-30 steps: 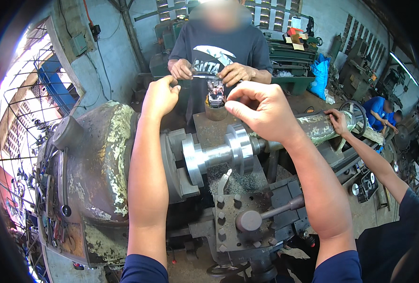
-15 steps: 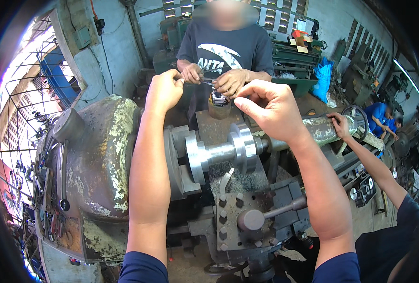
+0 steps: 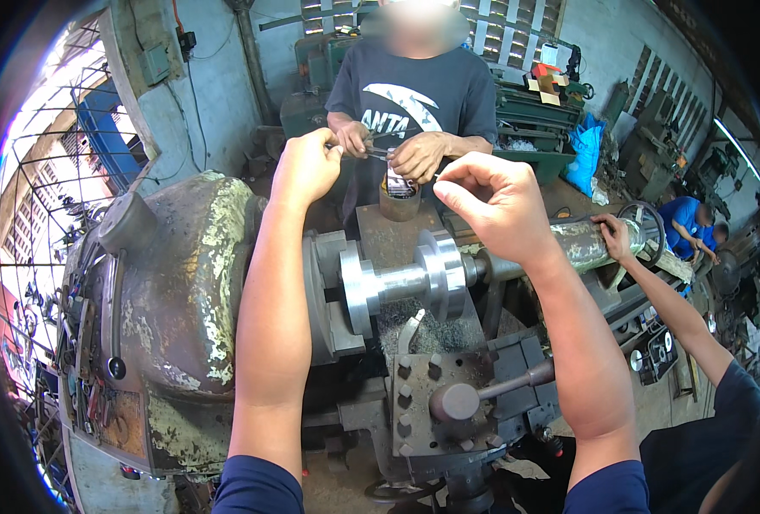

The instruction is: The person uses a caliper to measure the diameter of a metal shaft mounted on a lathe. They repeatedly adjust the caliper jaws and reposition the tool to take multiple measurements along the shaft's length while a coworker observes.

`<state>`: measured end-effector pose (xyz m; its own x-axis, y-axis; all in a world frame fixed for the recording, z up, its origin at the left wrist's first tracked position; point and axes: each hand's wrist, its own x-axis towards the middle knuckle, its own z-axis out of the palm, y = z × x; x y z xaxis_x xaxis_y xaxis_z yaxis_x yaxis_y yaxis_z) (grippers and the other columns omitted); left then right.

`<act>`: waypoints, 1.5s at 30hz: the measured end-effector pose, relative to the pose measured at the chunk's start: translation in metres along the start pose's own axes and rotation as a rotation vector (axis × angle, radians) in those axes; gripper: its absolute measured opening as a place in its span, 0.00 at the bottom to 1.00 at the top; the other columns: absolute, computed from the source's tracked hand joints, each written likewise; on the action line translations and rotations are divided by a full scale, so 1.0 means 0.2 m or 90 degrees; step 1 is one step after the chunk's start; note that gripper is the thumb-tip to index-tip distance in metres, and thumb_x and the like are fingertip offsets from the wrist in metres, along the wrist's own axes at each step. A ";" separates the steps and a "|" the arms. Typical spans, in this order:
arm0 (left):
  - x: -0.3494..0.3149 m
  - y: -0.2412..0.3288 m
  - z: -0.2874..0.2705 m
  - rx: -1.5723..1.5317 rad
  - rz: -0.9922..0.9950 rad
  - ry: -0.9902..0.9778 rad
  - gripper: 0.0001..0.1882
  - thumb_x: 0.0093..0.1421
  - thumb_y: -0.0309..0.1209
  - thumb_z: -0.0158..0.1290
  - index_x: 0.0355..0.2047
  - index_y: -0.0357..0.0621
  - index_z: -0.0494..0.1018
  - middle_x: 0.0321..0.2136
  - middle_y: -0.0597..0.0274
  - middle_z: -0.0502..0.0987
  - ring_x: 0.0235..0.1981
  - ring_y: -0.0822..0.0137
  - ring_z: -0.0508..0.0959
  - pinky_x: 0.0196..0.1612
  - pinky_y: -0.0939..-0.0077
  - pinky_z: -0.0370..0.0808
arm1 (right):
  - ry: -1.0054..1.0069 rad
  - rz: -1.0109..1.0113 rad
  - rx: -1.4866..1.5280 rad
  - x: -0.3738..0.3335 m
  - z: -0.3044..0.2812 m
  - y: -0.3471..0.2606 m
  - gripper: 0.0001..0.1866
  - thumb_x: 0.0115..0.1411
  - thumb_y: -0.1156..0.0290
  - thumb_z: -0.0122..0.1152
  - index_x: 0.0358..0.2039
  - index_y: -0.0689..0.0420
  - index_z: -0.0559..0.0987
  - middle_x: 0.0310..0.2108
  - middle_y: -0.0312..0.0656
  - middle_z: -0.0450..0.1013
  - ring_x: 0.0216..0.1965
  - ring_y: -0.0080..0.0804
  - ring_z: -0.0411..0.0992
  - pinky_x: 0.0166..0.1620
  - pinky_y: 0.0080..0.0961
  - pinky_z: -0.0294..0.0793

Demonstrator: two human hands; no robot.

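Note:
My left hand (image 3: 307, 167) is raised over the lathe with its fingertips pinched together. My right hand (image 3: 493, 201) hangs level with it, thumb and forefinger also pinched. Anything held between the fingers is too small to see. Below both hands a shiny steel workpiece (image 3: 405, 278) with two wide flanges sits in the chuck (image 3: 327, 295). Across the machine a person in a dark shirt holds a thin metal piece (image 3: 378, 154) between both hands, close to my left hand. A small can (image 3: 399, 193) stands on the lathe in front of that person.
The worn green headstock (image 3: 183, 274) fills the left. The tool post (image 3: 448, 398) with its lever sits near me, above metal chips. Another person's hand (image 3: 611, 233) rests on the tailstock (image 3: 581, 244) at right. Machines and shelves line the back wall.
Both my hands stay raised and pinched, drifting slightly apart. The person opposite has moved lower in the picture, hands now nearer my left hand.

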<state>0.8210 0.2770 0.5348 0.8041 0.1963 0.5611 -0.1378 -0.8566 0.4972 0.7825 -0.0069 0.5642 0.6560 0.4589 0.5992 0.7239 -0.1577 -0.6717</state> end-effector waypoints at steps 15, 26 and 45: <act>0.01 -0.02 0.00 -0.016 0.021 0.024 0.10 0.60 0.30 0.59 0.39 0.39 0.81 0.32 0.44 0.82 0.36 0.47 0.83 0.42 0.59 0.79 | -0.006 0.010 -0.017 0.00 0.01 0.01 0.04 0.62 0.76 0.68 0.32 0.63 0.84 0.26 0.29 0.77 0.27 0.11 0.69 0.31 0.14 0.68; 0.02 -0.02 0.00 -0.012 -0.009 0.083 0.08 0.60 0.31 0.60 0.37 0.40 0.81 0.26 0.47 0.81 0.30 0.51 0.82 0.37 0.62 0.78 | 0.044 0.003 0.044 0.02 0.01 0.04 0.05 0.59 0.75 0.69 0.30 0.63 0.84 0.20 0.32 0.76 0.22 0.11 0.69 0.27 0.15 0.67; -0.02 0.05 -0.04 -0.275 -0.087 -0.606 0.13 0.65 0.36 0.59 0.36 0.37 0.81 0.27 0.58 0.83 0.22 0.68 0.81 0.29 0.75 0.77 | 0.083 -0.021 0.026 0.02 0.00 0.06 0.06 0.58 0.74 0.69 0.29 0.64 0.84 0.19 0.35 0.75 0.21 0.14 0.68 0.26 0.19 0.66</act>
<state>0.8108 0.2722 0.5425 0.9245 -0.3386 -0.1752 -0.0561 -0.5755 0.8159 0.7939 -0.0066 0.5594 0.6558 0.3450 0.6715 0.7383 -0.1073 -0.6659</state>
